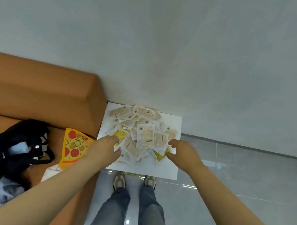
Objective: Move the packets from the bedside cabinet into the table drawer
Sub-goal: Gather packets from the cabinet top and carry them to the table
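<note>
Both spread wide, left hand and right hand flank the packets on the cabinet.

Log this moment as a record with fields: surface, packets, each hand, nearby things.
surface: white square cabinet top
packets: loose heap of clear and yellow flat sachets on it
left hand: at heap's left edge, grip unclear
right hand: at heap's right edge, grip unclear
nearby: yellow pizza-slice toy, black fabric bag, on orange padded furniture
</note>
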`<state>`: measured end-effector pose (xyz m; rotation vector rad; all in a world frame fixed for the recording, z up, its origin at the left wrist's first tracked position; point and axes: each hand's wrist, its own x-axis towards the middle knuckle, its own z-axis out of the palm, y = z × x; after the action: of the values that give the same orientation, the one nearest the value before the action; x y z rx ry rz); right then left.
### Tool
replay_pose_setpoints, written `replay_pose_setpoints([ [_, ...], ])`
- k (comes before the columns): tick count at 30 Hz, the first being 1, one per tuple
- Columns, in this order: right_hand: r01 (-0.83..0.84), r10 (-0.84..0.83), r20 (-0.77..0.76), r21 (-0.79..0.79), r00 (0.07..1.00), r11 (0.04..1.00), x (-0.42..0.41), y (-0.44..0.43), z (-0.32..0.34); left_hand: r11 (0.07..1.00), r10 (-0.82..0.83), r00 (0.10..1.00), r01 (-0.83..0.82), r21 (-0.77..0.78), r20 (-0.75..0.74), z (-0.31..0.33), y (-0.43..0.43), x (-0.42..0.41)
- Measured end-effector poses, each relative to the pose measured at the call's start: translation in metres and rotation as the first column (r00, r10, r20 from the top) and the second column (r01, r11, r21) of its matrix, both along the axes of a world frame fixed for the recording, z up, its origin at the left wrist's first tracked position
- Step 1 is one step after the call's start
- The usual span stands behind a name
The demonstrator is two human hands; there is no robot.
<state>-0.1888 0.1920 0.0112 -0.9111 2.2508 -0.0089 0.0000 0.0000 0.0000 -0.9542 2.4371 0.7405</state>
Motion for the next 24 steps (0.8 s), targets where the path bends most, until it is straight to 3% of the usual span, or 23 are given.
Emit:
replay_pose_setpoints([
  [14,-0.077,0.074,0.078,0.029,0.994,0.997,-0.047,-0.071,-0.116,0.927,0.351,0.925,-0.365,0.085,0.143,-0.111,-0.002,-0.004],
  [24,0.005,-0.005,0.073,0.002,0.997,1.0,-0.046,-0.092,-0.177,0.818,0.515,0.832,-0.549,0.173,0.206,-0.174,0.015,-0.011],
])
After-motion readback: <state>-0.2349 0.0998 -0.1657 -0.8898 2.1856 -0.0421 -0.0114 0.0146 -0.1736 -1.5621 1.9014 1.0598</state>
